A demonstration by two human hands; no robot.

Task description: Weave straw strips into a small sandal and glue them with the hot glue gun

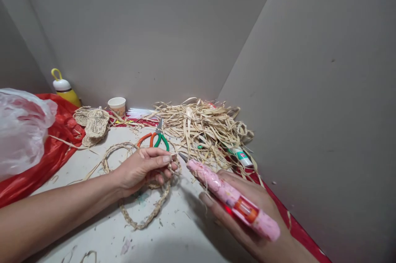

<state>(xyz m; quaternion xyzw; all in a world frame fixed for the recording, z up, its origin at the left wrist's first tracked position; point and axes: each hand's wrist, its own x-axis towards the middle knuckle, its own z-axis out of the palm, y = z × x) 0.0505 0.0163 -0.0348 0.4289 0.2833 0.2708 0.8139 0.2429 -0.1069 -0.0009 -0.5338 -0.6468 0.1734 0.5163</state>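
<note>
My left hand (147, 168) pinches the end of a braided straw cord (151, 215) between thumb and fingers. The rest of the cord loops down and around on the pale tabletop. A pink hot glue gun (227, 190) is in my right hand (256, 209), which wraps round it from below; a red glow shows on its underside. Its dark nozzle tip points left, close to the held cord end; whether they touch I cannot tell. Just beyond my left hand lie orange-handled and green-handled scissors (159, 135), partly overlapping.
Loose dry straw strips (198, 126) are heaped at the back. Behind the table rise grey walls (148, 27). At left are woven straw pieces (94, 124), a paper cup (117, 107), a yellow bottle (66, 91), and a white plastic bag (23, 131) on red plastic (66, 147). A white-and-green tube (243, 157) lies right.
</note>
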